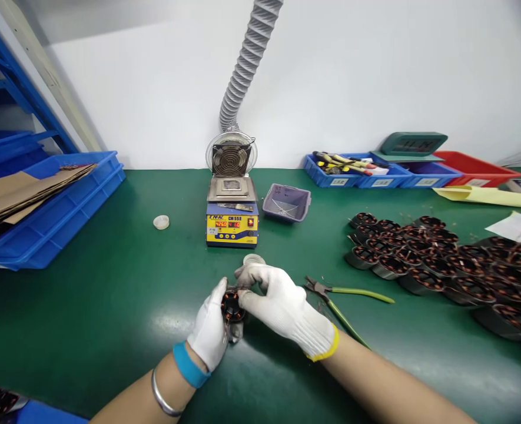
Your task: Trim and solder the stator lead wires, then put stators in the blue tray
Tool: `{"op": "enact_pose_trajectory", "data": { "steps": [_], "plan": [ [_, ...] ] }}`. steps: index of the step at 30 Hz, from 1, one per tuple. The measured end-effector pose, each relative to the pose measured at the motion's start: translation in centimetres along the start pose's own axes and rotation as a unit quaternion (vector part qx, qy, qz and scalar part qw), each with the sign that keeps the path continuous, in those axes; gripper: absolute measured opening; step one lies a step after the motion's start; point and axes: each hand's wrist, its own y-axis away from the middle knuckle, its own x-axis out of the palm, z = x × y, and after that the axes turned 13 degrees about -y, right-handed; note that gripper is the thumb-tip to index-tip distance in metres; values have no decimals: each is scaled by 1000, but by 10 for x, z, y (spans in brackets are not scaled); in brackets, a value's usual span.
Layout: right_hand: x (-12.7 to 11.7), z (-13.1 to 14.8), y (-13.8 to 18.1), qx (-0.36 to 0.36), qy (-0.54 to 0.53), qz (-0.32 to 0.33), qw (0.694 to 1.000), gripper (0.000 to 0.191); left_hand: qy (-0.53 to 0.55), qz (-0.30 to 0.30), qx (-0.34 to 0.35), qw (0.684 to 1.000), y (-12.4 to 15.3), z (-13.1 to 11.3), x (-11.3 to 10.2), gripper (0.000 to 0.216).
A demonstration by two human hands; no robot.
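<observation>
My left hand (212,327), in a white glove, grips a small round motor stator (232,306) with a black core and copper windings. Over the stator's upper right edge, my gloved right hand (273,300) has thumb and fingers drawn together. Whether a wire lies in that pinch is too small to tell. Just beyond the right fingertips stands a small round white dish (254,259), partly covered by the glove. Green-handled cutting pliers (331,290) lie spread on the table to the right of my right hand.
A solder pot (232,227) stands ahead under a grey duct hose (251,53). A purple bin (286,203) is beside it, and a white cap (161,222) lies left. Many stators (423,253) crowd the right. Blue trays (357,171) line the back; a blue crate (66,218) sits left.
</observation>
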Motion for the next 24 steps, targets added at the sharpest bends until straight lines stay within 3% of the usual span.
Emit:
{"op": "enact_pose_trajectory", "data": {
  "steps": [4,6,9,12,15,20,24],
  "plan": [
    [12,-23,-6,44,-255,-30,966,10,52,-33,-25,998,8,-6,6,40],
    [12,-29,-8,33,-289,-39,956,13,48,-43,-33,997,7,-9,5,42],
    [3,-22,-7,-38,-176,-30,983,21,-11,-49,-12,999,3,-9,1,46],
    [-8,-5,-2,-97,-4,31,995,7,-120,-8,31,992,1,-7,-3,47],
    [-17,7,-1,-79,101,83,988,14,-227,48,46,972,4,-6,-6,42],
    [-40,14,-9,16,76,65,995,28,-229,51,1,972,3,-6,-8,44],
    [-59,16,-10,-11,105,138,985,30,-144,35,-34,988,-3,-10,-8,50]
  ]
}}
